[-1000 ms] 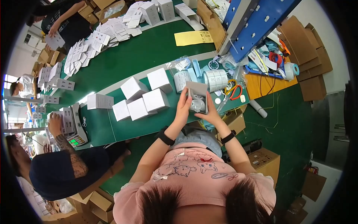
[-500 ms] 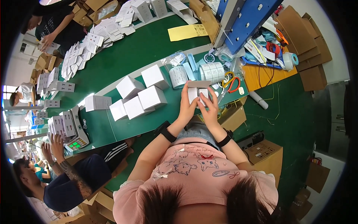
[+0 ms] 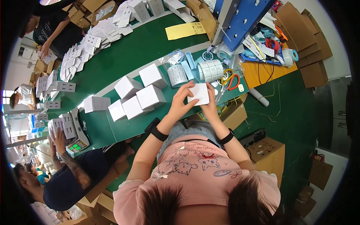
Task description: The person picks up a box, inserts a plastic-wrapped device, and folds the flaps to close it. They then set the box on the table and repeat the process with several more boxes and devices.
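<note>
— Surface and room?
— Green table [image 3: 123, 60], cardboard cartons along the right, blue rack far right. White boxes [image 3: 137, 93] clustered left, label rolls [image 3: 195, 71] and scissors [image 3: 230, 78] far.
— Hands?
— Left hand [image 3: 180, 103] and right hand [image 3: 210, 105], fingers curled, pinching small white box [image 3: 199, 93] between them, above near table edge.

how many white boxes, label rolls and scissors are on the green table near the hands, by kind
White boxes in the cluster: 5
White box held by the left hand and right hand: 1
Label rolls: 2
Scissors: 2, one yellow-handled, one red-handled
Total: 10
</note>
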Demonstrator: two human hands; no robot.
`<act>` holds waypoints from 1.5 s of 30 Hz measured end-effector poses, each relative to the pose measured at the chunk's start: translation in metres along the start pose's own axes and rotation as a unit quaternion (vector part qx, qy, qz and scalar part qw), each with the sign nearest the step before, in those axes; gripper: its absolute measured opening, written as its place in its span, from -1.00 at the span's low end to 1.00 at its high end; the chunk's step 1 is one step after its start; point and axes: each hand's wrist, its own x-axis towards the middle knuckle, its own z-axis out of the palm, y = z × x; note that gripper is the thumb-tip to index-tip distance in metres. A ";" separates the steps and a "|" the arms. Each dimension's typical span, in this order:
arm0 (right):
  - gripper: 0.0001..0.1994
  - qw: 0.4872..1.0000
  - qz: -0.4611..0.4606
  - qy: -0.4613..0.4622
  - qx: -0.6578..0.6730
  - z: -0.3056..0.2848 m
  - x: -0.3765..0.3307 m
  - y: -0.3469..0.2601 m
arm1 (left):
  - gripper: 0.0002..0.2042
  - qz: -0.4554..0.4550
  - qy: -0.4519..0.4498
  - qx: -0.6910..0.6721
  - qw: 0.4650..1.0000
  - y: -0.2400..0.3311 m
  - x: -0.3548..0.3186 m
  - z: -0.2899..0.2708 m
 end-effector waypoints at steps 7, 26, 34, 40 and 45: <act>-0.41 0.920 -0.046 -0.032 0.387 -0.024 -0.007 0.002 | -0.49 0.044 -0.118 0.126 0.984 0.018 0.009 -0.018; -0.88 0.944 -0.263 -0.083 -0.179 -0.040 0.010 -0.014 | -0.51 0.185 -0.024 0.279 0.942 -0.003 0.001 0.012; -0.88 0.923 -0.294 -0.145 -0.202 -0.049 0.013 -0.019 | -0.46 0.173 -0.016 0.219 0.960 -0.017 -0.015 0.015; -0.83 0.914 -0.296 -0.170 -0.219 -0.057 0.012 -0.005 | -0.53 0.168 0.002 0.227 0.959 -0.024 -0.013 0.027; -0.60 0.946 -0.236 -0.140 -0.173 -0.049 0.013 0.005 | -0.66 0.113 0.075 0.055 0.989 -0.035 -0.025 0.019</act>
